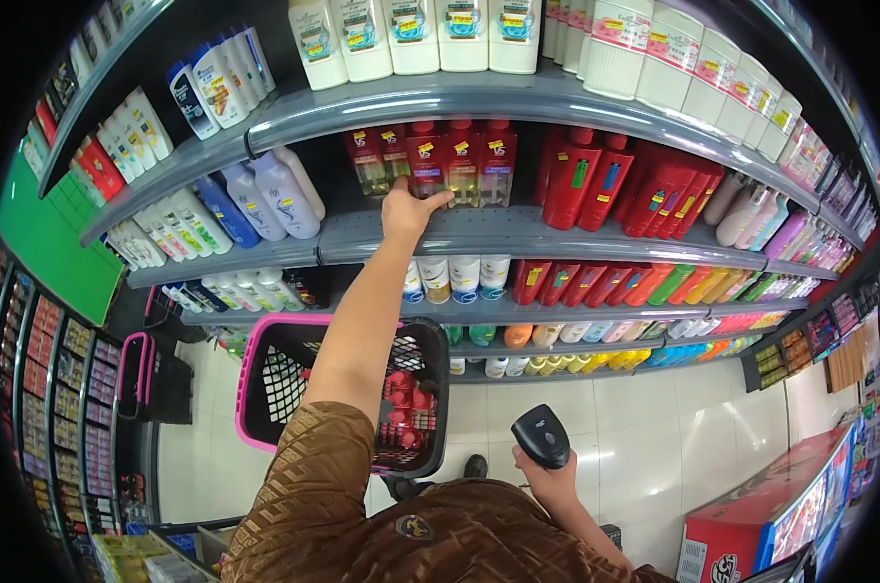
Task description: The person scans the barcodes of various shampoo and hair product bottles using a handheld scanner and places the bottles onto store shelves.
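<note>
My left hand (411,209) reaches to the middle shelf (479,231), its thumb and fingers around the lower part of a red-topped bottle (425,160) with a yellow sticker. More bottles of the same kind (495,165) stand to the right of it, and red-and-clear ones (366,163) to its left. Low at the right, my right hand (547,474) is closed around the handle of a black handheld scanner (542,435). Below my left arm is a black basket with a pink rim (252,374); several red bottles (406,408) lie in it.
Red bottles (573,180) stand farther right on the shelf, and white bottles (464,34) line the shelf above. A second basket (138,374) is at the left. A red box (741,515) stands at the lower right on the tiled floor (644,428).
</note>
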Demonstrator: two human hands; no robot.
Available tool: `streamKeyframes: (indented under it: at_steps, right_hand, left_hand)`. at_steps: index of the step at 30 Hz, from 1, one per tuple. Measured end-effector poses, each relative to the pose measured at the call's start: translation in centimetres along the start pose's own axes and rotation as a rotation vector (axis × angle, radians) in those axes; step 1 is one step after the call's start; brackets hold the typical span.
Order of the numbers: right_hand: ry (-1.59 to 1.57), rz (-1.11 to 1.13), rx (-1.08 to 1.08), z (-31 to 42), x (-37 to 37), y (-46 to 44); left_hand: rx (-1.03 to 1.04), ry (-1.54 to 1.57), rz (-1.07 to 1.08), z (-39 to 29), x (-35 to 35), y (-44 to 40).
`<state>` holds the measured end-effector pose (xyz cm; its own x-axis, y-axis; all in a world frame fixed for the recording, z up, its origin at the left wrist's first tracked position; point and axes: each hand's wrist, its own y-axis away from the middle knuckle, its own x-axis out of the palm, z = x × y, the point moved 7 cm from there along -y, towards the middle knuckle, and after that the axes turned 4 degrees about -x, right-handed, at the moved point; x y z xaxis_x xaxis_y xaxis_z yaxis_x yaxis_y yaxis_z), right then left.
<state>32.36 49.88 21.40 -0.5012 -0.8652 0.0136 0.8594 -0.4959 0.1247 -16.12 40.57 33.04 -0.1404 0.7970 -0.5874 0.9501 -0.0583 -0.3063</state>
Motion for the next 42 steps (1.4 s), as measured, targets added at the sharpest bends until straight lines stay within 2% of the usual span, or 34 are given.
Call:
streamKeyframes:
  at_steps: [9,21,27,41,42]
  right_hand:
    - [0.011,0.07,0.031,0.4,2.1,0.9]
    - [0.016,-0.092,-0.044,1.0,0.7,2.5]
    - [-0.003,-0.113,-0.015,0.4,0.5,2.9]
    - [0.084,-0.045,-0.069,1.7,2.1,2.6]
    - [0.077,-0.052,-0.058,2.0,2.0,2.7]
  left_hand:
    - [-0.033,-0.043,0.011,-0.1,0.2,-0.1]
    - [-0.042,-0.077,0.017,-0.9,-0.2,0.6]
    - [-0.016,-0.068,0.006,-0.9,-0.3,0.7]
    - [-0.063,-0.099,0.075,-0.2,0.1,0.1]
    - [0.023,-0.043,0.087,0.0,0.4,-0.3]
